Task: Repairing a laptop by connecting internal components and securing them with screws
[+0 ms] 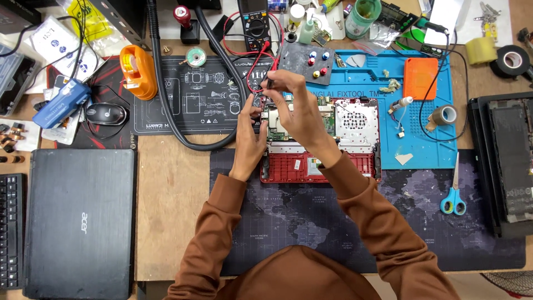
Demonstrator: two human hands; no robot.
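Observation:
An opened red laptop (355,130) lies with its circuit board bared, partly on a blue repair mat (427,133). My right hand (297,105) holds a red multimeter probe (270,78) pointed down at the board's left part. My left hand (251,133) rests at the laptop's left edge, fingers pinched on what seems to be the black probe, mostly hidden. Red and black leads (261,53) run back to a black multimeter (254,22) at the far edge.
A closed black laptop (80,222) lies at the left, another dark laptop (505,161) at the right. Blue scissors (454,197), tape rolls (442,115), an orange tape dispenser (136,72), a mouse (105,114) and a thick black hose (166,105) crowd the desk.

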